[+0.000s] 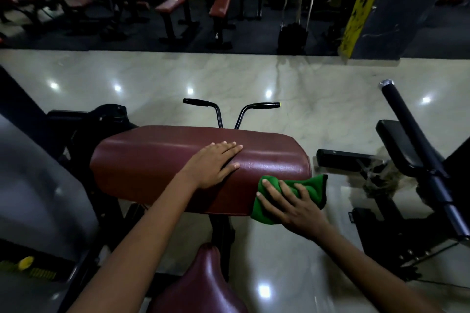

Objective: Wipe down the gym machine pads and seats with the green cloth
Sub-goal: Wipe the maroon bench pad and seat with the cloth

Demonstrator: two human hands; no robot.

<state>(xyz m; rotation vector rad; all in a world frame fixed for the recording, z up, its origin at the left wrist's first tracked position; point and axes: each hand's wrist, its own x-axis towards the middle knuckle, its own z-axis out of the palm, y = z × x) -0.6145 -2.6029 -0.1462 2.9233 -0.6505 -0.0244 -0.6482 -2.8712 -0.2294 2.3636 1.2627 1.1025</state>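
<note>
A wide maroon pad (201, 160) on a dark machine frame fills the middle of the head view, and everything here is placed against it. The left hand (213, 164) lies flat on top of the pad near its centre, fingers straight and close together, palm down, holding nothing. The right hand (290, 204) is at the pad's near right corner, its fingers spread and bent over the green cloth (309, 185), pressing the bunched cloth against the pad's right end. Part of the cloth sticks out past the pad's edge to the right, and another fold hangs below the hand beside the pad's lower front edge.

Behind the pad, two black handles (230, 107) rise from a forked stem and angle outward. Below the pad, nearest the camera, a narrower maroon seat (203, 284) with a rounded nose points toward the pad's support post. To the right of the pad stands another machine with a black padded part (399, 145) and a long black bar (417, 145) capped in silver at its far end. Left of the pad is a large grey panel (33, 185). The pale, glossy floor (254, 76) beyond the pad reflects ceiling lights, and farther off, on dark matting, stand several benches with maroon tops (175, 2) before a yellow wall.
</note>
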